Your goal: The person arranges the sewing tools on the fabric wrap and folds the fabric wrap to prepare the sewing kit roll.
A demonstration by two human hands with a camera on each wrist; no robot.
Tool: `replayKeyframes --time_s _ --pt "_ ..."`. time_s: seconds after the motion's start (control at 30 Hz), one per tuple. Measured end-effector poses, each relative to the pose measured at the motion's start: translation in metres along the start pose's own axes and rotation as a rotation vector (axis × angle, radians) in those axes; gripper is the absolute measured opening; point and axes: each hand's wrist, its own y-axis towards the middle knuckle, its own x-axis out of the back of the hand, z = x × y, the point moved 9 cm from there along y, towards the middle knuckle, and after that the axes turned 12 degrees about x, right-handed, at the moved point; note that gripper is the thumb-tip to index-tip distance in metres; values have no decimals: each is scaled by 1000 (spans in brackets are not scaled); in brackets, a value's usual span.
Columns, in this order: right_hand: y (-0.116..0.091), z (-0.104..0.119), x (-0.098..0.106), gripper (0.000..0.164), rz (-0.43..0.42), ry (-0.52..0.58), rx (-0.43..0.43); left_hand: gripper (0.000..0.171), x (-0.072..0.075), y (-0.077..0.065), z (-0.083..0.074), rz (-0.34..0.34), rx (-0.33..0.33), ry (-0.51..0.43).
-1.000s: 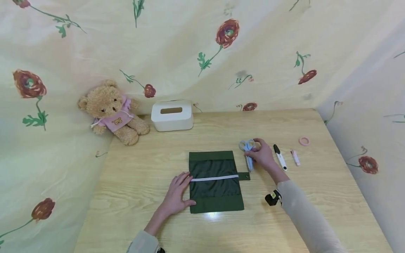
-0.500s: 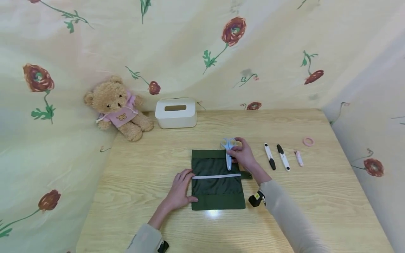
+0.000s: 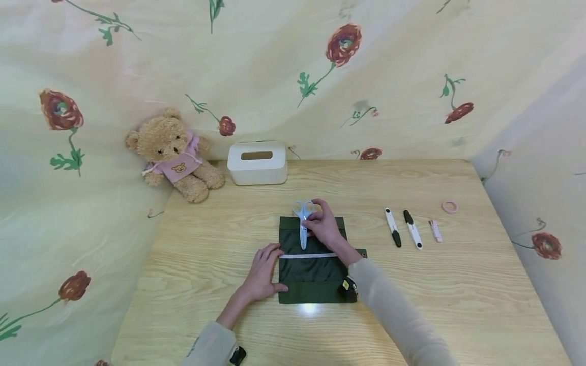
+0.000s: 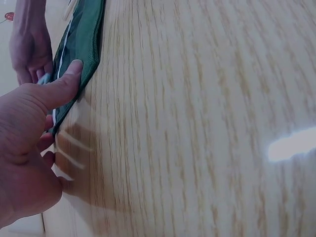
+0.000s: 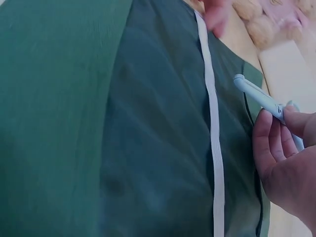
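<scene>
A dark green fabric pouch (image 3: 316,292) lies spread flat on the table, with a white elastic strap (image 5: 213,113) running across its middle. My right hand (image 3: 324,226) pinches light blue scissors (image 3: 303,229) between thumb and fingers over the far part of the pouch. The scissors' handle loops point away from me and their blade end points toward the strap; in the right wrist view the blade end (image 5: 252,89) is above the cloth. My left hand (image 3: 262,277) rests along the pouch's left edge, its thumb (image 4: 69,81) on the near left corner and its fingers near the strap's end.
To the right lie two white-and-black pens or cutters (image 3: 392,227) (image 3: 413,230), a small pink-and-white item (image 3: 435,231) and a pink ring (image 3: 449,207). A white tissue box (image 3: 257,170) and a teddy bear (image 3: 176,152) sit at the back against the flowered cloth.
My right hand has carried the scissors leftward from the table beside the pouch to over its far part, uncovering one white-and-black tool. My left hand stays at the pouch's left edge.
</scene>
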Motion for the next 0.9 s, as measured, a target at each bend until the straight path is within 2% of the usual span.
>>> replayKeyframes --time_s 0.3,0.47,0.9 --pt "1 -4 -32 66 25 -9 33 85 -1 -1 3 4 5 -18" --pt "1 -1 -40 64 25 -30 46 84 0 2 2 16 -4 -19" --pt "-5 -1 -47 65 119 -98 43 84 0 2 1 37 18 -7"
